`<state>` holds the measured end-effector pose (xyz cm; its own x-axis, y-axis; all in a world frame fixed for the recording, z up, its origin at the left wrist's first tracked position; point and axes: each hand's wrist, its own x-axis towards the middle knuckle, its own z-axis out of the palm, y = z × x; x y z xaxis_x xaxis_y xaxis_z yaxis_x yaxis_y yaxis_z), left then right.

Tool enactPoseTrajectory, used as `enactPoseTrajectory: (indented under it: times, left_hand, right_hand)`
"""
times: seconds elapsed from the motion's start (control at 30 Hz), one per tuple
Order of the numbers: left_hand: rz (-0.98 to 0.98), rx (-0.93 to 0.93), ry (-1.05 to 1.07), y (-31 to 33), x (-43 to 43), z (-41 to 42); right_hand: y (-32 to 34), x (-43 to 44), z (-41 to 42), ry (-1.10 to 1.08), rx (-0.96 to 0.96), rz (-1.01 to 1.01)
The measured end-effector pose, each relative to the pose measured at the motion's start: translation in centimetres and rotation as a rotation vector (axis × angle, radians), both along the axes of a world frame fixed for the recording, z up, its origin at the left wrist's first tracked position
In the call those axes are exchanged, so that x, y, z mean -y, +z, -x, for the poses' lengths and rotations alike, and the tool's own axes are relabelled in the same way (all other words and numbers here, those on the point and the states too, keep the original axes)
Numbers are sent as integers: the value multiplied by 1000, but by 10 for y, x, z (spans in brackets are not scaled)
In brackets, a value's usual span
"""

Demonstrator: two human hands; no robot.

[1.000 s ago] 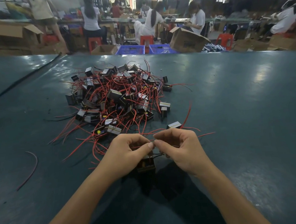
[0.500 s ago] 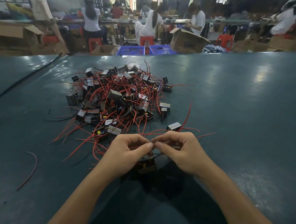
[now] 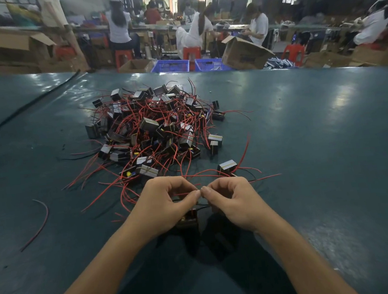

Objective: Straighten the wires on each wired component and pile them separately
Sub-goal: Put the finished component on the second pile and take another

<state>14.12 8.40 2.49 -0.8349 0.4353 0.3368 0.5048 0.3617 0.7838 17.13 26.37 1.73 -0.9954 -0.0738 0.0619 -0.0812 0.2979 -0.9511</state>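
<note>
A red wire is pinched between the left hand and right hand; its wired component hangs just beneath both.

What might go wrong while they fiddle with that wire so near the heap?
Both the left hand and right hand pinch one thin red wire above the small dark boxy component; a hard tug might strain its joint. Loose red leads from the tangled heap of black components lie close and could snag.
</note>
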Motion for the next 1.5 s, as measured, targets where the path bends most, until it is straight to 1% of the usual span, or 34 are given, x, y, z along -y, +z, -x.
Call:
enactPoseTrajectory:
  times: [0.07, 0.13, 0.23, 0.3, 0.4, 0.47, 0.63, 0.8, 0.93, 1.0, 1.13, 1.33, 1.5]
  left_hand:
    - [56, -102, 26, 0, -1, -2]
    - [64, -111, 29, 1, -1, -2]
    - [7, 15, 20, 5, 0, 0]
    - [-28, 88, 19, 6, 0, 1]
    - [-41, 138, 9, 7, 0, 1]
    - [-51, 160, 4, 7, 1, 1]
    - [-20, 169, 30, 5, 1, 2]
    - [21, 165, 59, 5, 2, 3]
    - [56, 185, 76, 3, 0, 1]
    - [72, 197, 60, 2, -1, 1]
    - [86, 218, 18, 2, 1, 2]
    - [98, 194, 8, 0, 2, 4]
    - [80, 178, 3, 0, 3, 4]
  right_hand:
    - [0, 0, 0, 11, 29, 3]
    - [0, -1, 0, 5, 21, 14]
    - [1, 0, -1, -37, -71, 17]
    - [1, 1, -2, -55, -158, -27]
    - [1, 2, -3, -64, -244, -86]
    - [2, 1, -3, -58, -246, -82]
    - [4, 1, -3, -34, -70, 29]
    - [6, 5, -4, -58, 40, 168]
    - [8, 6, -4, -127, 192, 424]
    - [9, 5, -4, -143, 232, 477]
    - [10, 7, -4, -115, 207, 427]
    - [8, 7, -3, -87, 103, 213]
    - [7, 6, -3, -74, 78, 121]
